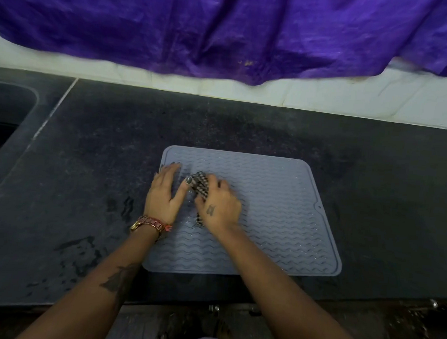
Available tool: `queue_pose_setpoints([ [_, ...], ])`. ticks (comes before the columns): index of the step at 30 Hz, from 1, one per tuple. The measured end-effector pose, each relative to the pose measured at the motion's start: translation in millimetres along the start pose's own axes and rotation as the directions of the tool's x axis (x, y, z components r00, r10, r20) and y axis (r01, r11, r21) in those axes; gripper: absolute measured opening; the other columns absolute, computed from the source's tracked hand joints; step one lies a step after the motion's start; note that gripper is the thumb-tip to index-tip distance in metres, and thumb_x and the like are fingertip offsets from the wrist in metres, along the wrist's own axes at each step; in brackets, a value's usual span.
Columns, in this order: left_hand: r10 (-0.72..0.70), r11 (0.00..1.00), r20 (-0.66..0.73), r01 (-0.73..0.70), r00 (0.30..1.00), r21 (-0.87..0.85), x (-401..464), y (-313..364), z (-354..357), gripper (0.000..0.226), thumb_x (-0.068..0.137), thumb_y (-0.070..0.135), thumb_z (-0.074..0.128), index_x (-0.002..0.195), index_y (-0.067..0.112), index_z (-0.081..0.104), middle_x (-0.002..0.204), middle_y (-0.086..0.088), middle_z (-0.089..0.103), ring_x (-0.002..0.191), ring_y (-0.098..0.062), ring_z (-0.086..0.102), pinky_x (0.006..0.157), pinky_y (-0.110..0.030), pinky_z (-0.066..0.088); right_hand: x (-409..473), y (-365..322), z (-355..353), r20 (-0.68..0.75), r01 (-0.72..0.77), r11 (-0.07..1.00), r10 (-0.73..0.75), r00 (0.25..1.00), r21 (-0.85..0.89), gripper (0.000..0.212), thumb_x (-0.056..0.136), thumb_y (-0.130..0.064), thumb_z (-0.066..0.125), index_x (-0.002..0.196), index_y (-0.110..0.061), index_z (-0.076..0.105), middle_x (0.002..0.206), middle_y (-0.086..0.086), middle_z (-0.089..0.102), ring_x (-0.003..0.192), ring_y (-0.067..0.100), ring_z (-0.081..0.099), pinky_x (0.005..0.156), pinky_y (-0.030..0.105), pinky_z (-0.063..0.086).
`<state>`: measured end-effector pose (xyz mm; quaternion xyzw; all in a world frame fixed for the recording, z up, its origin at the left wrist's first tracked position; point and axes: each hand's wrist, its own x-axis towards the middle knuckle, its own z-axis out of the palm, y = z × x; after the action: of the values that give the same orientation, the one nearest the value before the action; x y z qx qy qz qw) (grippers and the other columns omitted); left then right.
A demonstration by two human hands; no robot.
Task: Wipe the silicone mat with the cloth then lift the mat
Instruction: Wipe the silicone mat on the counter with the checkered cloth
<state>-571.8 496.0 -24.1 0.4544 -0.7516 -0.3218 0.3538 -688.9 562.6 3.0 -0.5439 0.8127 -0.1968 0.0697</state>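
Head view: grey silicone mat (pixel 280 214) lies flat on the dark countertop (pixel 98 146), centre to lower right of frame. Left hand (pixel 164 194) rests on the mat's left edge, fingers spread and straight, palm down. Right hand (pixel 221 204) sits just beside it, fingers curled round a bunched checked cloth (pixel 200 185) pressed on the mat (cloth mostly hidden under the hand). Bracelet (pixel 150 223) on left wrist. Purple fabric (pixel 228 28) hangs across the top; sink (pixel 2 114) at far left.
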Motion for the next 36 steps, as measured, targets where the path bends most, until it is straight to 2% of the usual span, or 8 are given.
queue_pose_setpoints([
  [5,0.027,0.963,0.055,-0.040,0.998,0.267,3,-5,9,0.072,0.085,0.059,0.032,0.138,0.012,0.042,0.147,-0.006,0.039,0.140,-0.023,0.025,0.118,-0.037,0.011,-2,64,-29,-0.081,-0.161,0.985,0.156,0.984,-0.063,0.050,0.086,-0.040,0.052,0.130,-0.019,0.041,0.111,0.012,0.057,0.092,0.030,0.059,0.069,0.034,0.046],
  [10,0.032,0.918,0.097,-0.068,0.995,0.391,3,-8,11,0.074,0.082,0.059,0.033,0.138,0.012,0.043,0.149,-0.007,0.035,0.142,-0.025,0.022,0.119,-0.036,0.006,-9,134,-67,-0.100,-0.326,0.940,0.317,0.943,-0.096,0.050,0.088,-0.041,0.052,0.131,-0.018,0.041,0.116,0.016,0.055,0.100,0.034,0.056,0.080,0.040,0.047],
  [14,0.041,0.924,0.095,-0.073,0.995,0.374,2,-4,10,0.072,0.081,0.057,0.037,0.137,0.012,0.043,0.148,-0.007,0.037,0.141,-0.025,0.024,0.119,-0.038,0.009,-15,179,-94,-0.130,-0.456,0.884,0.443,0.887,-0.103,0.052,0.088,-0.040,0.053,0.132,-0.016,0.040,0.120,0.020,0.052,0.105,0.039,0.054,0.085,0.044,0.045],
  [17,0.019,0.973,0.036,-0.026,0.999,0.229,0,0,6,0.073,0.081,0.056,0.044,0.139,0.013,0.039,0.148,-0.006,0.037,0.138,-0.024,0.029,0.117,-0.041,0.019,-13,187,-102,-0.153,-0.529,0.846,0.515,0.843,-0.067,0.054,0.086,-0.036,0.058,0.131,-0.011,0.041,0.121,0.023,0.051,0.106,0.042,0.052,0.084,0.046,0.044],
  [20,-0.038,0.994,-0.009,0.039,0.999,0.106,-2,4,3,0.077,0.080,0.059,0.047,0.143,0.018,0.030,0.150,-0.005,0.033,0.137,-0.023,0.031,0.112,-0.047,0.029,-7,164,-96,-0.219,-0.582,0.808,0.587,0.779,0.092,0.049,0.085,-0.035,0.061,0.123,-0.008,0.046,0.117,0.024,0.055,0.104,0.042,0.055,0.084,0.044,0.045],
  [26,-0.008,0.999,-0.020,0.009,1.000,0.031,-3,10,0,0.082,0.080,0.065,0.039,0.145,0.016,0.024,0.151,-0.006,0.029,0.139,-0.022,0.028,0.113,-0.046,0.028,22,50,-40,-0.033,-0.174,0.956,0.187,0.982,0.234,0.053,0.083,-0.038,0.065,0.128,-0.015,0.050,0.116,0.010,0.064,0.102,0.027,0.061,0.088,0.033,0.049],
  [32,0.001,0.996,-0.142,-0.015,0.990,-0.091,-1,10,-3,0.082,0.085,0.063,0.034,0.143,0.005,0.027,0.149,-0.013,0.032,0.137,-0.024,0.031,0.112,-0.045,0.029,51,-41,2,0.093,-0.048,0.870,0.002,0.996,0.491,0.049,0.080,-0.035,0.069,0.122,-0.017,0.051,0.111,0.008,0.065,0.099,0.021,0.062,0.085,0.024,0.048],
  [36,-0.006,0.995,-0.163,-0.010,0.987,-0.097,-1,7,-2,0.090,0.083,0.072,0.029,0.143,0.006,0.027,0.149,-0.011,0.031,0.138,-0.022,0.030,0.113,-0.040,0.026,60,-51,18,0.138,-0.001,0.967,-0.035,0.990,0.255,0.048,0.082,-0.036,0.062,0.124,-0.021,0.046,0.113,0.011,0.060,0.101,0.030,0.059,0.085,0.039,0.049],
])
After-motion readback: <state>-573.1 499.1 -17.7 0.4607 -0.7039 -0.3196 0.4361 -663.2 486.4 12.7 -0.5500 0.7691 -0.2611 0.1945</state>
